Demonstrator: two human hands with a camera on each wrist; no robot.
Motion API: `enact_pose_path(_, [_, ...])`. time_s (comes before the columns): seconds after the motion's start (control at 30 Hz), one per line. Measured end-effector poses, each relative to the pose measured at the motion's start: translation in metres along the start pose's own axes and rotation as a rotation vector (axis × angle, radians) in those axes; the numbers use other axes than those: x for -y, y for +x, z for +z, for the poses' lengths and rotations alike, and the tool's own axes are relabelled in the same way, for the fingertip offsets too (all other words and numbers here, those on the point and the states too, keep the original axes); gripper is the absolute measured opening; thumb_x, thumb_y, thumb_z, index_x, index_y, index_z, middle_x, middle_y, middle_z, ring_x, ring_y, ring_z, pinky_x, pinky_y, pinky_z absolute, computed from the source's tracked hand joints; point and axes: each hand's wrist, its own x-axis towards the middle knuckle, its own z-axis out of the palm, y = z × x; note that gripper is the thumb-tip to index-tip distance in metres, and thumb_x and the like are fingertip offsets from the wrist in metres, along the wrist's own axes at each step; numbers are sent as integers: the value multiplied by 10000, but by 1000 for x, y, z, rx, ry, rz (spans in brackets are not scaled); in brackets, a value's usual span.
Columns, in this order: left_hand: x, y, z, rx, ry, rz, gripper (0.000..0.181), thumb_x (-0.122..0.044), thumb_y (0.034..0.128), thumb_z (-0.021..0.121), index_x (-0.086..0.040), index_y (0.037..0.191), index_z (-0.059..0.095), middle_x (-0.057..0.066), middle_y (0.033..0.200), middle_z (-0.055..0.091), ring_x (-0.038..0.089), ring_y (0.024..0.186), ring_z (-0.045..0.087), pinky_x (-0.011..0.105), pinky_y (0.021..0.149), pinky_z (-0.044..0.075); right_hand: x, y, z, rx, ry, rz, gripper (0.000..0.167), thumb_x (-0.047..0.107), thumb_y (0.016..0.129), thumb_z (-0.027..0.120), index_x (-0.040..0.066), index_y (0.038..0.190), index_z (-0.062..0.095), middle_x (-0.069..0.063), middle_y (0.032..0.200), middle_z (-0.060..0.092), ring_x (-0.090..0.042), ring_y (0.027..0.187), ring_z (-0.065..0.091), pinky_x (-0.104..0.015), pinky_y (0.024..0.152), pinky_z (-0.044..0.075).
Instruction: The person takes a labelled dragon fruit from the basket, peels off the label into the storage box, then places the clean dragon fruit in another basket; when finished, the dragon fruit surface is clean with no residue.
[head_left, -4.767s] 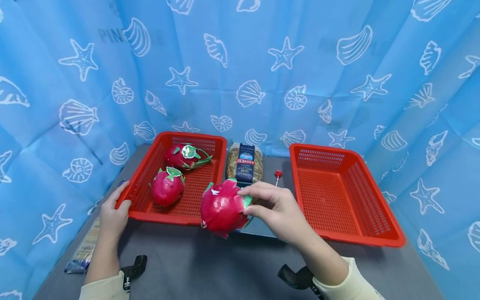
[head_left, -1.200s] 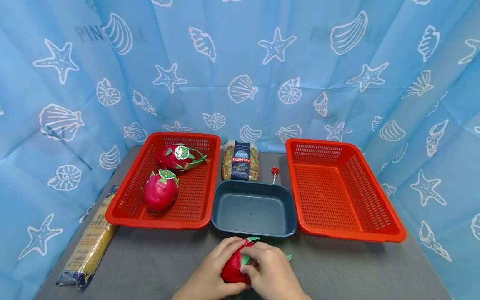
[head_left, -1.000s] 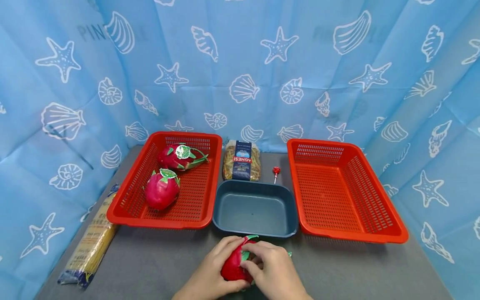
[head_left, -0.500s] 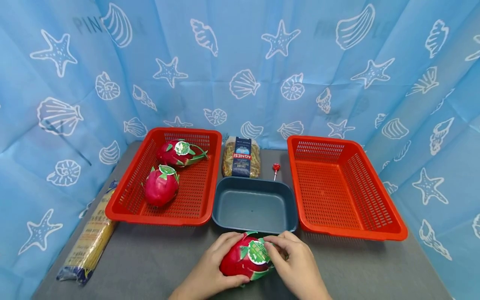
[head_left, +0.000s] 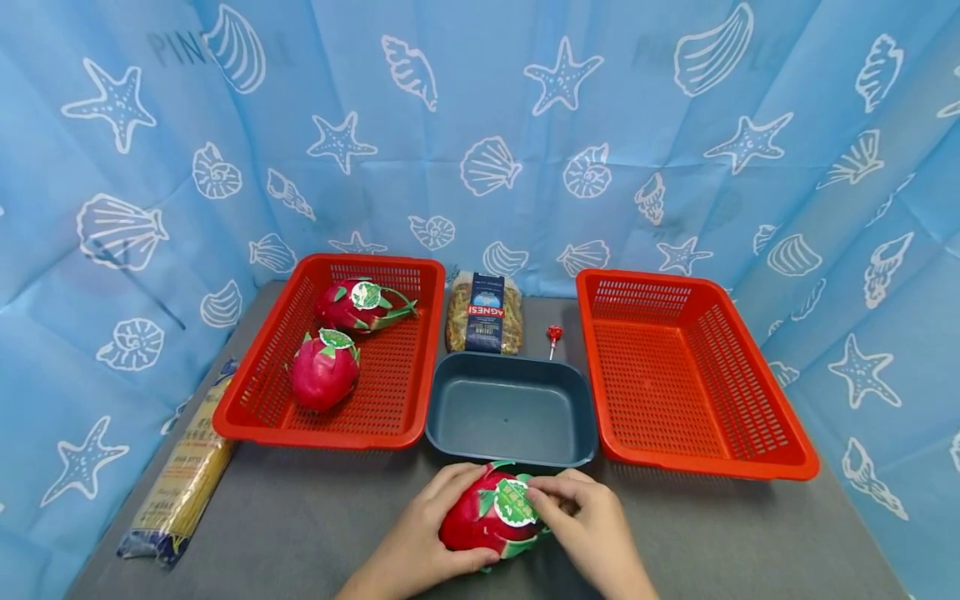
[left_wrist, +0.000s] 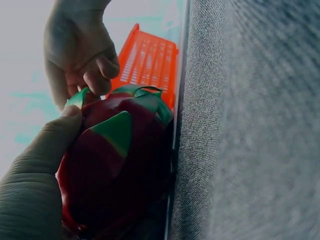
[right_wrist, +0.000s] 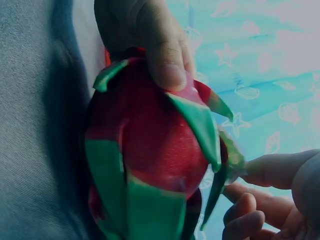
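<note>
A dragon fruit (head_left: 474,515), pink-red with green-tipped scales, lies on its side on the grey table before the dark blue tray. My left hand (head_left: 423,533) grips its left end, fingers over the far side and thumb in front. A round green-and-white sticker (head_left: 514,502) faces up on the fruit. My right hand (head_left: 596,517) pinches the sticker's right edge between thumb and forefinger. In the right wrist view, the sticker (right_wrist: 234,159) stands out at the fruit's side, against my right fingertips (right_wrist: 252,170). The left wrist view shows the fruit (left_wrist: 115,160) under my left thumb (left_wrist: 52,132).
Two stickered dragon fruits (head_left: 324,372) lie in the left red basket (head_left: 322,437). A dark blue tray (head_left: 512,454) stands between it and the right red basket (head_left: 720,468). Behind the tray are a pasta bag (head_left: 485,315) and a lollipop (head_left: 554,333). A spaghetti packet (head_left: 183,479) lies far left.
Earlier my right hand held the dragon fruit up while my left touched the left basket. The fruit came down before the tray and turned sticker up; my right hand shifted to the sticker.
</note>
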Motion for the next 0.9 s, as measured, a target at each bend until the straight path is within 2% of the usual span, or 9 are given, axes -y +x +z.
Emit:
enact_pose_path(0.2, [0, -1, 0, 6, -4, -4, 823, -562, 806, 831, -342, 1508, 461, -81, 1442, 485, 201, 1253, 492, 279, 822, 566, -1, 3, 4, 16, 89, 85, 108, 187, 859, 841, 112, 909, 781, 16, 750, 575, -131, 622, 510, -238, 548, 431])
enact_pose_path(0.37, [0, -1, 1, 11, -14, 6, 826, -534, 810, 840, -334, 1513, 455, -80, 1452, 476, 207, 1263, 481, 272, 813, 567, 1, 5, 5, 25, 131, 124, 88, 154, 874, 817, 83, 886, 767, 10, 704, 590, -137, 584, 489, -235, 525, 409])
enact_pose_path(0.7, [-1, -1, 1, 7, -15, 7, 818, -557, 817, 824, -336, 1512, 455, -77, 1449, 480, 195, 1257, 490, 274, 827, 565, 12, 3, -2, -16, 252, 78, 59, 100, 889, 803, 67, 868, 759, -17, 714, 583, -124, 593, 491, -223, 533, 415])
enact_pose_path(0.9, [-1, -1, 0, -4, -19, 12, 808, -566, 813, 822, -336, 1502, 469, -81, 1441, 488, 188, 1250, 503, 282, 837, 566, 27, 7, -14, 47, 297, 66, 86, 148, 915, 789, 73, 944, 758, -43, 818, 655, -177, 658, 567, -269, 608, 496])
